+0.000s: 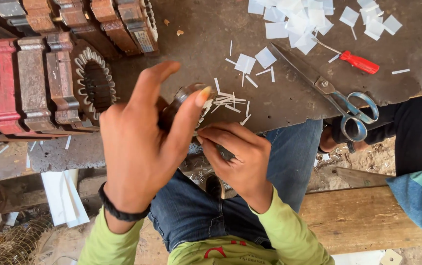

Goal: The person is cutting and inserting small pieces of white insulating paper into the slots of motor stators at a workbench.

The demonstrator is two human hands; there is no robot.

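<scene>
My left hand is raised in front of me and grips a round rusty metal stator core, mostly hidden behind the palm and thumb. My right hand sits just below and to the right, its fingertips pinching a thin white paper strip at the core's edge. Loose white strips lie on the dark worktop just beyond the core. Both sleeves are lime green, and a black band circles my left wrist.
Rusty stator cores with white slot liners are stacked at the left. Large scissors, a red-handled screwdriver and cut white paper squares lie on the dark worktop. Another person's leg and sleeve are at right, by a wooden bench.
</scene>
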